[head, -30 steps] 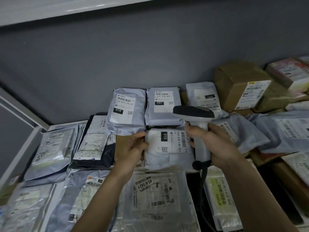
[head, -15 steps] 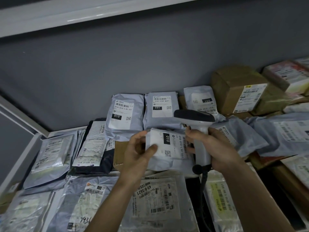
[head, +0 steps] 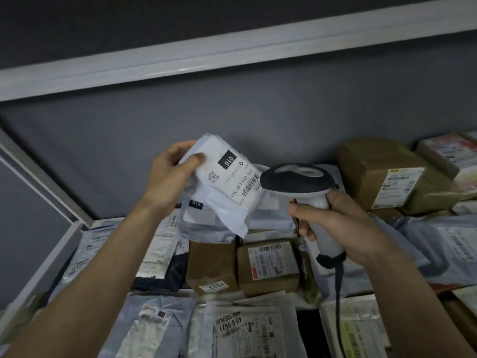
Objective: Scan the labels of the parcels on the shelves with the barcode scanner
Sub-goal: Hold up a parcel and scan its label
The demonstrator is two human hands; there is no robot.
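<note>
Left hand is gripping a white poly parcel by its left end, holding it tilted up above the shelf with the label facing the camera. Right hand is wrapping round the handle of the barcode scanner, whose head is sitting just right of the label, nearly touching it. Two brown boxes are lying below among flat mailers.

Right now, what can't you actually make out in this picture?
- Scanner window: faces away, head view.
- Trigger: covered by right hand.
- Barcode on lifted parcel: partly behind the scanner head.
- Small label print on box: too blurred.
- Parcels at right edge: cut off.
</note>
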